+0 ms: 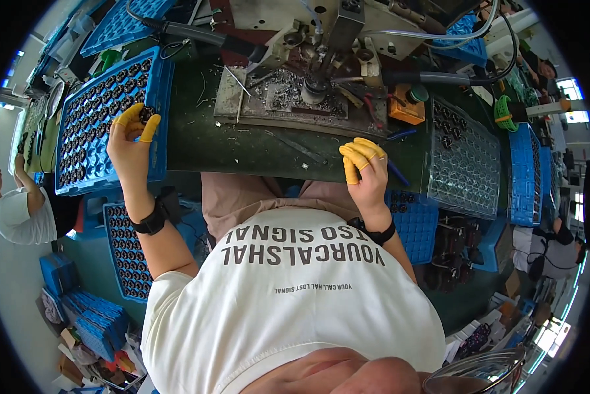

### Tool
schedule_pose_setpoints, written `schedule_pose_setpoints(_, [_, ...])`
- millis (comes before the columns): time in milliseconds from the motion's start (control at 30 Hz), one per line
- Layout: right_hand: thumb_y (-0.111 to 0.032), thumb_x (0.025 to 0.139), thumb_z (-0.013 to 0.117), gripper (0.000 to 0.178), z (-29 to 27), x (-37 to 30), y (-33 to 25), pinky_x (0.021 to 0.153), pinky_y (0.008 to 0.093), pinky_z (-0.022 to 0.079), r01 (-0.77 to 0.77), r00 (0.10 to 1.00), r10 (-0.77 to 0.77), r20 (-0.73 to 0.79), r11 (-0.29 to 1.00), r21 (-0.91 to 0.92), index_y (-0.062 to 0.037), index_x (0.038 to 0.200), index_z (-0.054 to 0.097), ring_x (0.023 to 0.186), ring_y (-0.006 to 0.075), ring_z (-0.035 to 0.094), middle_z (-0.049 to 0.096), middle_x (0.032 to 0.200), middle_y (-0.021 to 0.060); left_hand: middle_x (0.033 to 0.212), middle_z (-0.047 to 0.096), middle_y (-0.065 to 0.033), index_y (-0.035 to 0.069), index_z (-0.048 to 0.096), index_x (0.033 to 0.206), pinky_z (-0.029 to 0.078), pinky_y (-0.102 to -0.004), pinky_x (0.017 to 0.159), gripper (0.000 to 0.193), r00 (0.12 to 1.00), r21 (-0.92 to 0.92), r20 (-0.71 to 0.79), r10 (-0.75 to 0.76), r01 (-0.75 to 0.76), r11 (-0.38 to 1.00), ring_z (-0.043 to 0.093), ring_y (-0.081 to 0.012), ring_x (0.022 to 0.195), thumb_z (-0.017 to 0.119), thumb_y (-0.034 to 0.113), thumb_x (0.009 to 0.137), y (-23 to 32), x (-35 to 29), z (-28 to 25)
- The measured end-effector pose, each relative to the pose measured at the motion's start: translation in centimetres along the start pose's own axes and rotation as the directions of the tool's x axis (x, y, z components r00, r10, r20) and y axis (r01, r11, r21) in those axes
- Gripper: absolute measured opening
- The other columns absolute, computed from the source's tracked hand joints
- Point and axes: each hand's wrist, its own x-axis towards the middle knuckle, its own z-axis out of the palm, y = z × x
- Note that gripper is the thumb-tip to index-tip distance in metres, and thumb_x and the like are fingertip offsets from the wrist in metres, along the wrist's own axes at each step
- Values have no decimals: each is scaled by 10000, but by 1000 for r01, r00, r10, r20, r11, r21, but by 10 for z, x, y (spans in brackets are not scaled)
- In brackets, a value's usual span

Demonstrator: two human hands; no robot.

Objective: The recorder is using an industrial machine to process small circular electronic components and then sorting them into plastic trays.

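Setting: a person stands at a dark green workbench (196, 141), seen from above their head, wearing a white T-shirt with dark lettering.
Left hand: the left hand (132, 141) is raised over the near right corner of a blue compartment tray (160, 98); yellow rubber cots cover the thumb and fingertips.
Left grip: thumb and forefinger are pinched narrowly on a small dark round part (146, 115), held just above the tray's edge.
Blue tray: it lies at the person's left on the bench, most of its pockets filled with the same dark round parts.
Right hand: the right hand (367, 172) rests at the bench's front edge, fingers curled downward, also in yellow cots; I cannot tell whether it holds anything.
Wrists: a black band sits on each wrist.
Machine: a grey metal press (321, 52) stands at the middle of the bench on a plate strewn with metal shavings.
Clear tray: a transparent compartment tray (462, 161) lies to the right, holding only a few dark parts near its far end.
Lower tray: a second blue tray of parts (125, 249) sits below the bench at the left.
Other person: someone in a white shirt (22, 217) works at the far left edge.
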Motion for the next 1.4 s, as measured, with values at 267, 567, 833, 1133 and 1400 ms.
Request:
schedule_pose_setpoints(267, [-37, 756, 710, 228, 2, 0, -2, 806, 376, 471, 16, 999, -12, 45, 997, -72, -86, 976, 673, 951, 257, 623, 636, 978, 50, 925, 608, -30, 27, 671, 1091, 509, -206, 716, 369, 1000, 39, 4, -10, 10, 999, 611, -97, 767, 803, 90, 753, 2, 0, -2])
schedule_pose_setpoints(567, [-32, 776, 714, 215, -8, 46, -11, 768, 334, 485, -51, 994, 72, -77, 968, 245, -50, 984, 665, 876, 269, 615, 659, 933, 84, 887, 604, -29, 39, 678, 1086, 502, -207, 701, 378, 999, 84, 35, 5, -8, 996, 612, -100, 746, 810, 81, 734, 1, 1, -1])
schedule_pose_setpoints(833, [-182, 700, 837, 422, 16, 121, -15, 819, 343, 508, -202, 979, 195, 53, 946, 252, -22, 1043, 652, 925, 258, 625, 643, 1037, 112, 873, 594, -31, 30, 684, 1066, 494, -208, 681, 373, 999, 73, 46, 28, -31, 997, 603, -97, 723, 816, 80, 721, 9, 3, 0])
schedule_pose_setpoints(1133, [-141, 746, 810, 382, -14, 101, 7, 836, 272, 458, -291, 941, 332, -68, 895, 337, -27, 1075, 653, 930, 160, 591, 650, 1022, 59, 884, 632, -58, 39, 694, 1002, 498, -264, 710, 388, 962, -142, 162, 221, -199, 970, 608, -157, 763, 843, 143, 658, 92, 14, 53])
schedule_pose_setpoints(1400, [-100, 749, 801, 372, -41, 67, 16, 898, 305, 454, -353, 902, 414, -120, 870, 345, -6, 1071, 641, 973, 188, 593, 648, 1058, 82, 914, 642, -119, 18, 699, 920, 518, -346, 763, 414, 840, -301, 203, 504, -436, 848, 628, -300, 841, 851, 261, 621, 147, 14, 134])
